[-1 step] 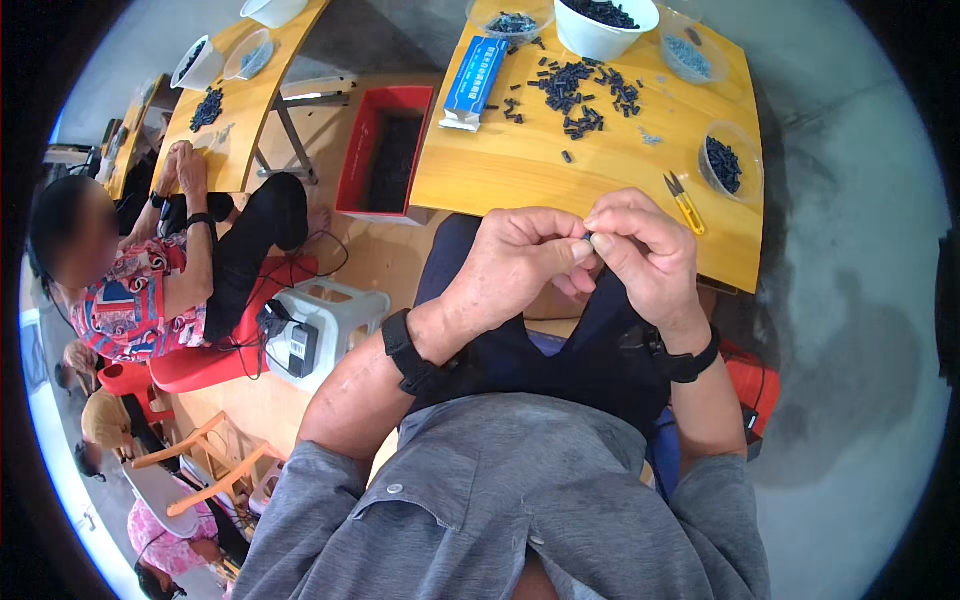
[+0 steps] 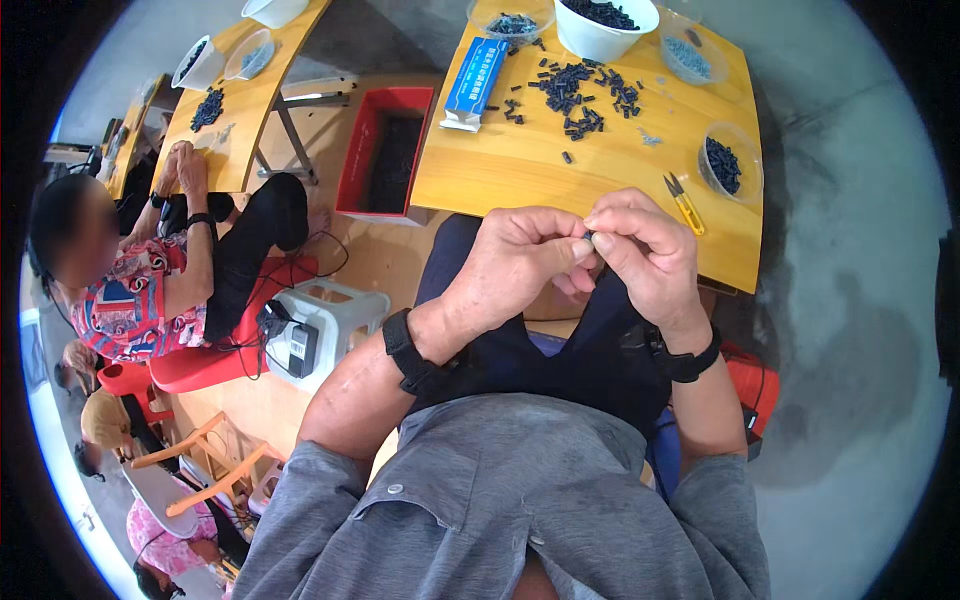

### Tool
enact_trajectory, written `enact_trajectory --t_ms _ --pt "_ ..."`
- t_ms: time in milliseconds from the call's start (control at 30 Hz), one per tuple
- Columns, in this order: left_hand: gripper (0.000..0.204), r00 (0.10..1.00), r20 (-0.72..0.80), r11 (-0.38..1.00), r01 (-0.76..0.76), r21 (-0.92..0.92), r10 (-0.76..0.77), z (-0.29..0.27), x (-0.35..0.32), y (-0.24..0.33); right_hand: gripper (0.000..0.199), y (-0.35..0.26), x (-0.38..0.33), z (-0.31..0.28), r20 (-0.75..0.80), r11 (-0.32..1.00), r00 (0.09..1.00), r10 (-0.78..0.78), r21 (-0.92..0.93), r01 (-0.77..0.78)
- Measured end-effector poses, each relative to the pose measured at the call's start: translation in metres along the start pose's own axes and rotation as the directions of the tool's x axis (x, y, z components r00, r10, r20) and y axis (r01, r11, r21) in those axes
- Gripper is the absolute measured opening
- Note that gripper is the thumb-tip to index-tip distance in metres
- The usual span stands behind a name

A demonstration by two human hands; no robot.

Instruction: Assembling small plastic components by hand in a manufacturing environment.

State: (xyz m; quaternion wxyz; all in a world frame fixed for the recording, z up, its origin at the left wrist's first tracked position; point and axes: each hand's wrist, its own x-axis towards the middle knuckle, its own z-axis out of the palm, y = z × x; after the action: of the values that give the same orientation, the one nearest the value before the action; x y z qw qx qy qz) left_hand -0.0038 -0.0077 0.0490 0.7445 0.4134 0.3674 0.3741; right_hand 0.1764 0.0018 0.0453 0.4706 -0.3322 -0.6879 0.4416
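Just past the table's near edge, my left hand (image 2: 530, 250) and my right hand (image 2: 645, 245) meet fingertip to fingertip. Both are closed in a pinch on a small dark piece (image 2: 588, 237), mostly hidden by the fingers. Ahead of them on the wooden table (image 2: 480, 180) lies a loose pile of short black tube-like pieces (image 2: 565, 88). To the right of my right hand are yellow-handled thread snips (image 2: 685, 204), blades pointing away. A clear round tub (image 2: 709, 170) beyond the snips holds more black pieces.
At the far side stand a white bowl (image 2: 612, 42) of black pieces and a clear tub (image 2: 690, 78) of pale blue bits. A blue-and-white box (image 2: 474, 85) lies at left. A red bin (image 2: 352, 165) sits beside the table. Another person (image 2: 150, 280) works at left, near a grey stool (image 2: 335, 300).
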Motion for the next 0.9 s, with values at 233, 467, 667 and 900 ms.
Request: enact_trajectory --t_ms 233,467,667,900 --pt "0.010 0.998 -0.047 0.996 0.025 -0.088 -0.030 0.002 -0.001 0.002 0.011 -0.006 -0.006 0.008 -0.126 0.982 0.978 0.166 0.116 -0.152" --pt "0.008 0.992 -0.119 0.999 -0.045 -0.018 0.043 0.003 0.000 -0.001 0.033 0.000 -0.014 0.007 -0.034 0.791 0.867 0.497 0.429 -0.436" --pt "0.008 0.992 -0.100 0.990 -0.091 -0.107 0.080 0.007 0.000 -0.002 0.056 0.000 -0.012 0.011 0.207 0.532 0.740 0.640 0.575 -0.621" --pt "0.008 0.999 0.013 0.994 -0.037 -0.102 0.038 0.004 0.001 0.002 0.055 -0.011 -0.002 0.019 0.363 0.336 0.667 0.651 0.649 -0.682"
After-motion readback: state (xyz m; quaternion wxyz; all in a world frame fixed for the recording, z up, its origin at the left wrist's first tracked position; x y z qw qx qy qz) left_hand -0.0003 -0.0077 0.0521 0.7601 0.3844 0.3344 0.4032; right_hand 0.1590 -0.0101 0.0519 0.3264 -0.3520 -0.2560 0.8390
